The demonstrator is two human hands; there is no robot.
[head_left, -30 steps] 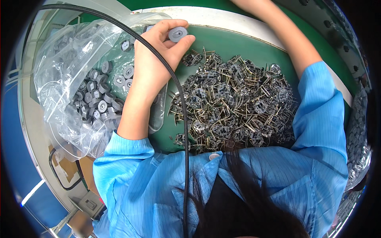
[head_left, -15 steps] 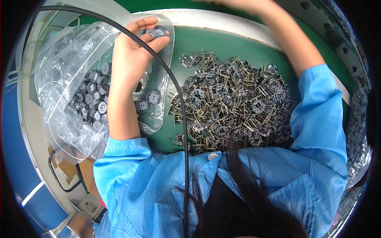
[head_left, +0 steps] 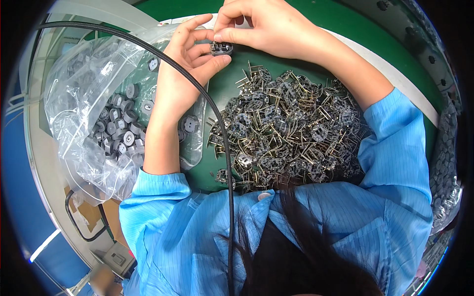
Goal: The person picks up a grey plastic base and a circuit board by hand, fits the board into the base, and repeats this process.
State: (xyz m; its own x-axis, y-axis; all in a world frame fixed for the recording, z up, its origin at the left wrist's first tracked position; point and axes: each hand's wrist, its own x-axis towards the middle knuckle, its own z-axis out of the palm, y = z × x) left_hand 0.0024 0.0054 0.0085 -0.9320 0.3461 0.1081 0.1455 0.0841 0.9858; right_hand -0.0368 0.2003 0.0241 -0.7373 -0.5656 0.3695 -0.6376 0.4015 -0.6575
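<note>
My left hand [head_left: 183,64] is closed round a small grey round cap [head_left: 225,52], held between thumb and fingers above the far side of the green table. In the cap's open face sits a dark round circuit board [head_left: 220,46]. From the right, my right hand [head_left: 271,29] pinches at the board's upper left edge with thumb and forefinger; its fingertips partly hide what they grip. Nearer me lies a big heap of circuit boards with metal pins [head_left: 291,128]. Left of my left forearm, a clear plastic bag [head_left: 74,153] holds many grey caps [head_left: 118,126].
A black braided cable [head_left: 217,111] arches across the view, in front of my left forearm. Along the right edge stands a clear bag of grey parts [head_left: 444,163]. A cardboard box [head_left: 114,222] is at the lower left. The green table [head_left: 202,172] has a white strip beyond the heap.
My right hand has come in from the far right to meet my left hand. The left hand has moved slightly right with the grey cap, and a circuit board now sits in it.
</note>
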